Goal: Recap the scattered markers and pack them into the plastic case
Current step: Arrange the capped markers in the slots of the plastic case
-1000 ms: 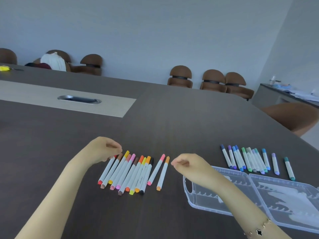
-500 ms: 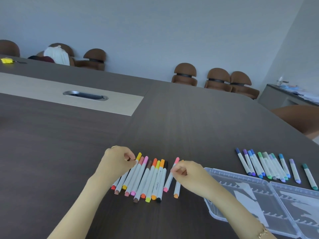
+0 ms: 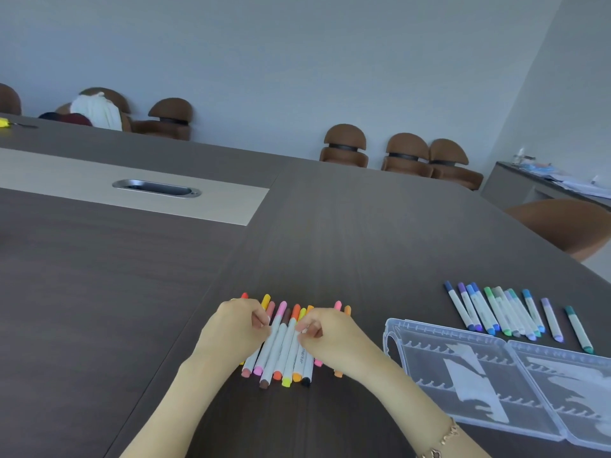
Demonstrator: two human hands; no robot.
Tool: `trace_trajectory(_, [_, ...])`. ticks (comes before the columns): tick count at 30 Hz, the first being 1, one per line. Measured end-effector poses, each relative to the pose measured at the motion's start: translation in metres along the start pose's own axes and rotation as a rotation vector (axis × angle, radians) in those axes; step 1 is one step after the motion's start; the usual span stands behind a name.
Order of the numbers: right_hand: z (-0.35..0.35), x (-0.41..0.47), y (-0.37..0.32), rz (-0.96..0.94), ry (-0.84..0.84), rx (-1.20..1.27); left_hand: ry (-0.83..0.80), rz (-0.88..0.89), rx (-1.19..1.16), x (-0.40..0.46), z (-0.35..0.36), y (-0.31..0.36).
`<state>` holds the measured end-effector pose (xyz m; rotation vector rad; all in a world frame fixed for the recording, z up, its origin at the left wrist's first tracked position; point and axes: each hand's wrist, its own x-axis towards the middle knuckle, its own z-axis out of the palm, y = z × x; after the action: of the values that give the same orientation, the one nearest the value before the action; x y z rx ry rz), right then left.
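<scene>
A row of warm-coloured capped markers (image 3: 281, 352) lies on the dark table, close in front of me. My left hand (image 3: 236, 330) lies over the row's left side with curled fingers, and its fingertips pinch at a pink marker. My right hand (image 3: 332, 337) covers the right side the same way, with its fingertips on the yellow and orange markers. The outer markers are partly hidden under both hands. A second row of blue, green and purple markers (image 3: 496, 312) lies to the right. The clear plastic case (image 3: 426, 328) lies open and flat below that row.
The table (image 3: 99, 309) has a light inlay with a metal cable slot (image 3: 155, 188) at the back left. Brown chairs (image 3: 345, 143) line the far wall, and one chair (image 3: 568, 226) stands at the table's right edge. A side desk (image 3: 542, 183) holds papers.
Both hands have moved inward from the row's two ends and now lie on the warm-coloured markers, close together. The camera has tilted down and shifted.
</scene>
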<state>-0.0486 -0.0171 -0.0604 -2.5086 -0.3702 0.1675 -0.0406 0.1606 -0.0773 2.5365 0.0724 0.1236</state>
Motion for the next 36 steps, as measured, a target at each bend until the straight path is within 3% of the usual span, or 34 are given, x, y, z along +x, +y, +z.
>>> trace_trajectory(12, [-0.021,-0.009,0.022,0.094,0.174,-0.051,-0.016,-0.023,0.187,0.0,0.009,0.014])
trace_trajectory(20, [-0.037,-0.013,0.042,0.141,0.192,-0.014,0.022,-0.078,0.282,0.0,0.017,0.03])
trace_trajectory(24, [-0.033,-0.008,0.041,0.149,0.197,0.027,-0.032,-0.116,0.119,0.001,0.015,0.035])
trace_trajectory(28, [-0.035,-0.005,0.033,0.19,0.148,0.294,-0.066,-0.098,-0.202,-0.002,0.016,0.046])
trace_trajectory(31, [-0.038,-0.005,0.025,0.241,0.076,0.457,-0.083,-0.074,-0.298,-0.008,0.018,0.055])
trace_trajectory(36, [-0.039,-0.01,0.024,0.261,0.043,0.514,-0.099,-0.02,-0.379,-0.02,0.021,0.063])
